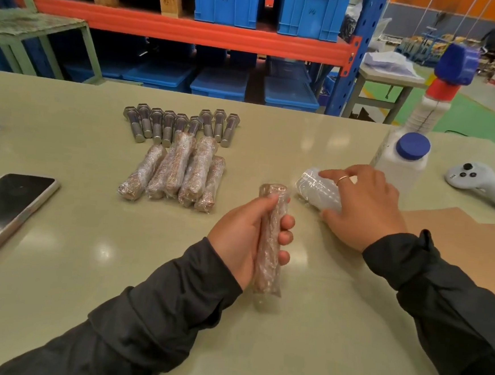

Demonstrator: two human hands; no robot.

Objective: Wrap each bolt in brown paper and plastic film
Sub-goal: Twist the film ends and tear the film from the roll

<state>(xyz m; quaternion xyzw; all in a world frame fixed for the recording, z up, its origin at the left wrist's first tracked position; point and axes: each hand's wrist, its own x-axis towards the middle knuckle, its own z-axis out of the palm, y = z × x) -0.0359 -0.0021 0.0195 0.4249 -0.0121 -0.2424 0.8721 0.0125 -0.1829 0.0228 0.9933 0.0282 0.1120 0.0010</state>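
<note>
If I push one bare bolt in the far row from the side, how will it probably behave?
A bare bolt looks like solid metal, so probably heavy and stiff. Its round shank may roll a little, but the hex head likely stops it soon. The neighbouring bolts lie close, so it would probably knock them.

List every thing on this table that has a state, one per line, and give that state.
Wrapped bolt: in paper and film, gripped by the left hand.
Film roll: lying on its side under the right hand, fingers curled on it.
Bare bolts: nine, unwrapped, in a row.
Finished bolts: wrapped, piled together.
Phone: screen dark.
White bottle: upright, blue cap on.
Brown paper: flat.
</note>
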